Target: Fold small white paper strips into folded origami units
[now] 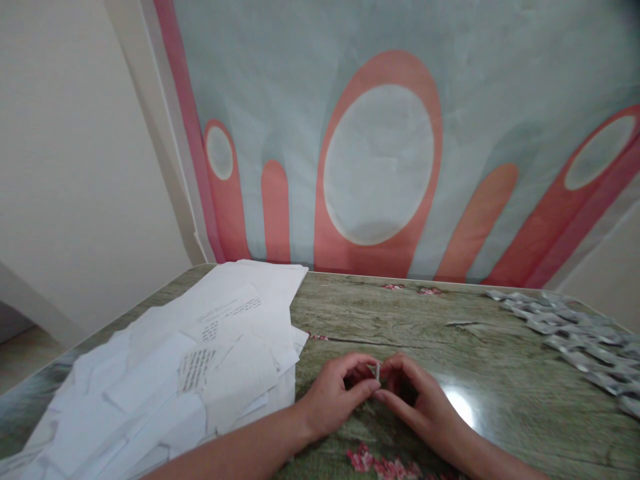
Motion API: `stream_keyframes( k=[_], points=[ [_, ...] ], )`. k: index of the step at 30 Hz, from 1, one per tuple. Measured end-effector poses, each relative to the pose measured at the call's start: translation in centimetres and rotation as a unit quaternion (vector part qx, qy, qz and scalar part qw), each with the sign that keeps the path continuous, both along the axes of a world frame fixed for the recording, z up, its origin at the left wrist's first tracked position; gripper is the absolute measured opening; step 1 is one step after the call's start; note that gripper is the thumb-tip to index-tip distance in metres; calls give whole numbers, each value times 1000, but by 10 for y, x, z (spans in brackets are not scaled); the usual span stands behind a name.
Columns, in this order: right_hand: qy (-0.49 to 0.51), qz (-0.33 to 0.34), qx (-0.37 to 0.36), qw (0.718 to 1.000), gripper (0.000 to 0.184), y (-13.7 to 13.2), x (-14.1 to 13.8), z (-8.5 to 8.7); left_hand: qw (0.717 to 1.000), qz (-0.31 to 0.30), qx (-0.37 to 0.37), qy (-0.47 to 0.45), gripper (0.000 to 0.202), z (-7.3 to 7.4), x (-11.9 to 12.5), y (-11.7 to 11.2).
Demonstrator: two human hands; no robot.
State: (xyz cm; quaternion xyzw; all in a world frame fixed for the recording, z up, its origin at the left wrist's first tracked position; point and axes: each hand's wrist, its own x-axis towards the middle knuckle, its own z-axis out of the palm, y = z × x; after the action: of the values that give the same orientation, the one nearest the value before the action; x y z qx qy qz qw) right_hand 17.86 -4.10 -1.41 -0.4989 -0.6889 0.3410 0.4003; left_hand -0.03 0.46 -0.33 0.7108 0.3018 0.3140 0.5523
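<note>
Both hands meet at the middle of the table (450, 333), a little nearer its near edge than its far edge. Between them stands a folded paper piece (375, 371), small, grey-white and pointed like a triangle, held just above the tabletop.

The left hand (333, 393) comes in from the near-left. Its thumb and forefinger are closed to a narrow pinch on the left side of the piece, and the other fingers are curled under. The right hand (425, 407) comes in from the near-right with its fingers arched over. Its fingertips are closed against the right side of the same piece, though the contact is too small to tell which fingers bear on it. Neither hand holds anything else.

The piece lies right at the tips of both grips and about equally near to each hand, so neither hand has to reach. Its long axis stands roughly upright, tilted slightly, with the point uppermost, and its flat faces seem to turn toward the 2 hands.

To the left, a loose pile of white sheets (200, 360) covers the table from the far-left corner down to the near-left edge, some sheets with printed lines. Its nearest sheet lies just beside the left wrist. Along the right edge a spread of folded grey pieces (575, 333) lies well apart from the hands. A pale cloth with red arches (380, 167) hangs behind the far edge.
</note>
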Motion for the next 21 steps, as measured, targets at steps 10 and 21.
stream_keyframes(
  k=[10,21],
  points=[
    [-6,-2,-17,1000,20,2,0,-4,1000,1,-1,14,27,0,0,1],
    [6,-3,-8,1000,15,-1,-1,0,999,13,22,26,27,6,1,-1]
  ],
)
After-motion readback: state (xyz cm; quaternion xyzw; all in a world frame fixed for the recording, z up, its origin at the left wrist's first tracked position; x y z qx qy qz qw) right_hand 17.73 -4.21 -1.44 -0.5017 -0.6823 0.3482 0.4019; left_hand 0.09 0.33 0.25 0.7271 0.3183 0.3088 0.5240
